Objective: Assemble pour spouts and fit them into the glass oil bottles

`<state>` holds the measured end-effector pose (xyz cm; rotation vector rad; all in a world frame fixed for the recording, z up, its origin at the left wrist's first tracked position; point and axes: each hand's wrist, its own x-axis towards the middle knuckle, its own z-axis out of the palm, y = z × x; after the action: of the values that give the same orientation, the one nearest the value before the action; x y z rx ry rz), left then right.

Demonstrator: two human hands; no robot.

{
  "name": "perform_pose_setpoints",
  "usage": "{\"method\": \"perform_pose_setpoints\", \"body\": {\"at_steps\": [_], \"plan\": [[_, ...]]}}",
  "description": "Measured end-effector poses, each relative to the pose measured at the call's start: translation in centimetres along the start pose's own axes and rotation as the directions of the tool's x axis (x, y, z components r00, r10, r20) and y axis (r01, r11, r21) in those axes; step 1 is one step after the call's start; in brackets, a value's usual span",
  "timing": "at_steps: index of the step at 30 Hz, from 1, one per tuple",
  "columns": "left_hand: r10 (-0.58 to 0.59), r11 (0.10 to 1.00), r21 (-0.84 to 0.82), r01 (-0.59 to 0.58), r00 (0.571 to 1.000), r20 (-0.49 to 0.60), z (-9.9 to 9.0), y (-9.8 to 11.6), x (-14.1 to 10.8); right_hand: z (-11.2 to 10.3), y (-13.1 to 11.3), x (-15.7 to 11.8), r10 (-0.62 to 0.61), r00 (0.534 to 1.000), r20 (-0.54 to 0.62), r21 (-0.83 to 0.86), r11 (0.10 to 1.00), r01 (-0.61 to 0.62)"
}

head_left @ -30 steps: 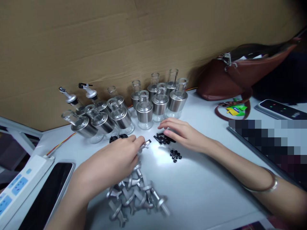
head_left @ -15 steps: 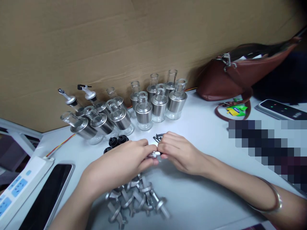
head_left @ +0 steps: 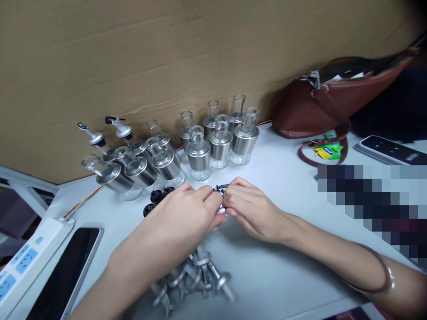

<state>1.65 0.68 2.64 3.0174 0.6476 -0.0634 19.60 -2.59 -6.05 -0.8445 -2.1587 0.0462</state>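
Note:
In front of me a silver pourer spout [head_left: 221, 210] is pinched between my two hands, mostly covered by the fingers. My left hand [head_left: 190, 206] is closed on one side of it. The closed fingers of my right hand [head_left: 255, 209] press against its other end; whether they also hold a small part there is hidden. Below my left wrist lies a pile of silver pourer spouts [head_left: 202, 259]. Black ribbed stoppers [head_left: 156, 196] sit behind my left forearm. Thin black pieces [head_left: 223, 186] lie just beyond the fingertips.
Several glass bottles with steel sleeves [head_left: 199, 155] stand at the back, two fitted with pourers [head_left: 124, 130]. On the left are a phone [head_left: 66, 271] and a power strip [head_left: 26, 262]. A brown handbag [head_left: 310, 109] and a white-edged device [head_left: 393, 149] occupy the right. Cardboard [head_left: 167, 53] rises behind.
My left hand has rolled over and shifted slightly right, covering more of the pourer spout. My right hand stays nearly in place, its fingers still against the spout.

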Motion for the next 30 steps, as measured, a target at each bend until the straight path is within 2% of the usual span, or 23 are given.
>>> {"method": "perform_pose_setpoints", "body": {"at_steps": [4, 9, 11, 13, 16, 21, 26, 28, 30], "plan": [[0.049, 0.98, 0.2, -0.022, 0.99, -0.134, 0.3, 0.9, -0.1, 0.1, -0.3, 0.0, 0.079, 0.997, -0.014, 0.087, 0.993, -0.077], [0.022, 0.971, 0.24, 0.012, 0.99, -0.138, 0.1, 1.0, -0.2, 0.2, -0.9, 0.1, 0.236, 0.972, 0.002, 0.163, 0.959, -0.233], [-0.007, 0.993, 0.117, 0.02, 0.994, -0.111, -0.1, 0.7, -0.3, 0.3, -1.1, 0.1, 0.207, 0.978, -0.034, 0.157, 0.967, -0.199], [-0.043, 0.991, -0.124, 0.04, 0.999, -0.021, -0.5, 0.2, -0.4, 0.4, -1.1, 0.0, 0.138, 0.987, -0.08, 0.14, 0.982, -0.126], [-0.063, 0.904, -0.415, 0.107, 0.991, 0.119, -1.0, -0.6, -0.4, 0.4, -1.0, 0.0, 0.066, 0.992, -0.104, 0.116, 0.992, -0.054], [-0.029, 0.788, -0.599, 0.141, 0.981, 0.193, -1.4, -1.0, 0.0, 0.3, -1.3, 0.0, 0.001, 0.988, -0.154, 0.111, 0.994, 0.016], [0.108, 0.537, -0.814, 0.222, 0.939, 0.327, -1.0, -1.6, 0.4, -0.1, -1.6, 0.1, -0.096, 0.978, -0.187, 0.065, 0.992, 0.11], [0.164, 0.458, -0.859, 0.23, 0.927, 0.336, -0.8, -2.1, 0.3, -0.5, -1.4, 0.1, -0.134, 0.971, -0.199, 0.036, 0.989, 0.143], [0.154, 0.423, -0.878, 0.223, 0.937, 0.313, -0.8, -2.7, 0.2, -0.9, -1.1, 0.2, -0.142, 0.966, -0.216, 0.016, 0.989, 0.149]]}}
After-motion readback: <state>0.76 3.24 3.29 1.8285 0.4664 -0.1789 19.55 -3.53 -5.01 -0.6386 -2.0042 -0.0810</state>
